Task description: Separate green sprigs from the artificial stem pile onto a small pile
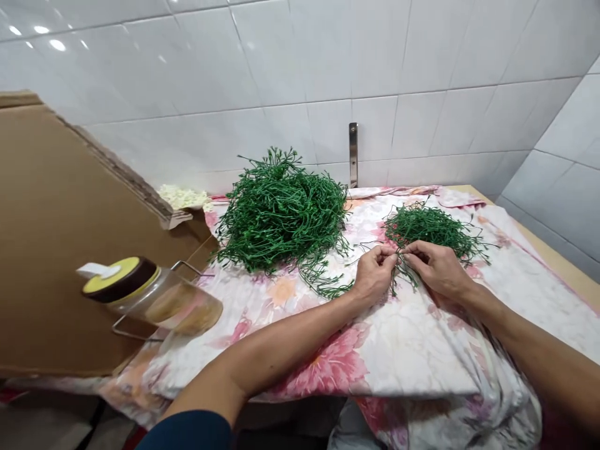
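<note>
My left hand [376, 272] and my right hand [435, 267] meet fingertip to fingertip above the cloth, both closed in a pinch. Between them run thin green artificial stems [397, 272], whose ends hang down below the fingers. Just behind my right hand lies a small pile of green stems [429, 226]. A far larger heap of the same stems [284, 212] rises to the left, beyond my left forearm. Some loose stems [325, 282] trail from that heap toward my left wrist. The exact spot where the fingertips grip is too small to make out.
A floral cloth [281, 322] covers the table. At left, a clear jar with a yellow and brown lid [166, 300] stands before a large cardboard box [70, 219]. Pale yellow pieces [185, 197] lie behind the box. A metal bracket [353, 155] is on the tiled wall.
</note>
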{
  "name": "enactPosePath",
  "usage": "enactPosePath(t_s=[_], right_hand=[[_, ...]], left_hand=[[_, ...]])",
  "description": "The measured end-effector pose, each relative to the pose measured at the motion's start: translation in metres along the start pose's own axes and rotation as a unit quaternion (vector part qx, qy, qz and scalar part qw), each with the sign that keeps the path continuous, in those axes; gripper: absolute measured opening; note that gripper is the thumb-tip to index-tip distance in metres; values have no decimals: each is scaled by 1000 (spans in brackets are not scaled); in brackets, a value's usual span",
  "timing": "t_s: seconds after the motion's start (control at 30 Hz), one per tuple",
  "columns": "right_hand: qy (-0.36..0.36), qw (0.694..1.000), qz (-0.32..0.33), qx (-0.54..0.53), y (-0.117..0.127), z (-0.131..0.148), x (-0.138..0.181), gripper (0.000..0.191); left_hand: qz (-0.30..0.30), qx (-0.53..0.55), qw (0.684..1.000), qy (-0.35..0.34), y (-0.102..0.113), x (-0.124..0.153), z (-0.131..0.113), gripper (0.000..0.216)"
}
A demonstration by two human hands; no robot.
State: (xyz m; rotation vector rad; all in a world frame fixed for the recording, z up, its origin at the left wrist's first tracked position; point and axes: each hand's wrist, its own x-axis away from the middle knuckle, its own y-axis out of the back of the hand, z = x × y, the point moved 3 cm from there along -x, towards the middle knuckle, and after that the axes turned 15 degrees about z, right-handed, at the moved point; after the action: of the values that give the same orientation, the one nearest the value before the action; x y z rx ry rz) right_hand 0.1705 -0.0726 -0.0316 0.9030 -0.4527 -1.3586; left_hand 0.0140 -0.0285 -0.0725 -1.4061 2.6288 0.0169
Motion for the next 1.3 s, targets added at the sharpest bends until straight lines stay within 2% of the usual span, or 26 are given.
enactPosePath(t_s=[0.3,0.67,0.9,1.03,1.13,1.2,1.3], right_hand=[[3,999,14,-35,2,11,2,28],[10,999,12,-44,-6,12,2,14],[31,999,-14,-22,-2,17,2,12],[1,994,39,-99,0,14,1,19],[-23,974,124,-186,8,12,-5,26],[-31,959,186,-213,14,12,-10,29],[-51,941,239,-234,20,10,-19,30]], left_hand=[[8,6,1000,15,5,1,-2,10],[22,12,1000,10,7,-1,0,16],[30,-37,999,-3,6,3,-6,23],[36,-39,999,-6,7,5,-12,26],[84,-32,996,5,8,4,-19,30],[112,-33,993,-4,9,2,-23,31],[124,-39,991,-11,13,-1,-25,30]])
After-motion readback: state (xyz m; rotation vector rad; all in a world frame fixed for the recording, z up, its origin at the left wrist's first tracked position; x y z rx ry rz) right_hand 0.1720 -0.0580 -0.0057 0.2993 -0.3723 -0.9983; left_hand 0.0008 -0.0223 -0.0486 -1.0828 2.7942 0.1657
